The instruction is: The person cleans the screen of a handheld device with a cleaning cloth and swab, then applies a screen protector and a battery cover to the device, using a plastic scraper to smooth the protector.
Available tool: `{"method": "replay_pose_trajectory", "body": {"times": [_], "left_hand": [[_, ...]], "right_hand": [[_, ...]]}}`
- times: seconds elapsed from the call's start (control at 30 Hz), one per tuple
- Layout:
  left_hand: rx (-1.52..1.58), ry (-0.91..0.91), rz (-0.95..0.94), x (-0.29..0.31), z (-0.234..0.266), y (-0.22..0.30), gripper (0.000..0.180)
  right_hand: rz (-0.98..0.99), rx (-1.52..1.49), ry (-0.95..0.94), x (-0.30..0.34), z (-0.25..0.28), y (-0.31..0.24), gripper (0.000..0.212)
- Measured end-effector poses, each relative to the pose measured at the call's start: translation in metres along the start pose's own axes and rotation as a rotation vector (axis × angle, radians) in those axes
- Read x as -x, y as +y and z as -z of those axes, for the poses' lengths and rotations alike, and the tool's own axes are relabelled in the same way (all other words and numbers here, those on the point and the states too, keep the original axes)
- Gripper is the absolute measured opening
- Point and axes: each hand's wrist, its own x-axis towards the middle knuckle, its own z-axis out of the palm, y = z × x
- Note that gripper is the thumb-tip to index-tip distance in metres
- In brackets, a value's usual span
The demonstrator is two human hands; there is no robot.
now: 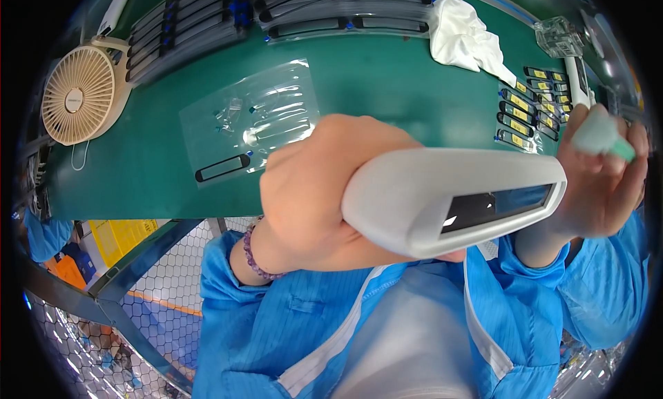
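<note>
My left hand (311, 185), with a purple bead bracelet at the wrist, is closed around a pale grey handheld scanner (407, 199). The scanner is held above the front of the table, its dark glossy window toward me. My right hand (601, 192) is raised at the right, fingers curled. At its fingertips is a blurred pale piece with a green end (597, 133); its kind is unclear. Beyond my left hand, a clear plastic sheet (207, 123) lies on the table. A black narrow frame (222, 168) and small clear bits (228, 114) rest on it.
A beige fan (76, 99) stands at the left of the green table (387, 74). Stacked trays of black frames (186, 33) line the back. A white cloth (463, 36) lies at the back right, near several black frames with yellow labels (516, 112).
</note>
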Motion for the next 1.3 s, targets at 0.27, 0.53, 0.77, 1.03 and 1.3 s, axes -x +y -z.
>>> {"method": "replay_pose_trajectory", "body": {"times": [0.27, 0.53, 0.77, 1.03, 1.3], "left_hand": [[0.071, 0.024, 0.117, 0.003, -0.002, 0.004, 0.049], [0.011, -0.059, 0.013, 0.000, -0.002, 0.002, 0.058], [0.050, -0.077, 0.027, 0.000, 0.001, 0.000, 0.062], [0.074, -0.035, 0.013, 0.000, -0.001, -0.003, 0.054], [0.186, 0.045, 0.201, 0.005, -0.008, 0.001, 0.034]], "right_hand": [[0.103, 0.214, -0.635, -0.006, -0.002, 0.008, 0.014], [0.231, 0.282, -0.670, -0.004, -0.002, 0.011, 0.015], [0.308, 0.323, -0.646, -0.005, 0.001, 0.004, 0.016], [0.262, 0.247, -0.733, -0.012, 0.027, -0.006, 0.020], [0.595, 0.417, -0.538, -0.004, -0.013, 0.008, 0.028]]}}
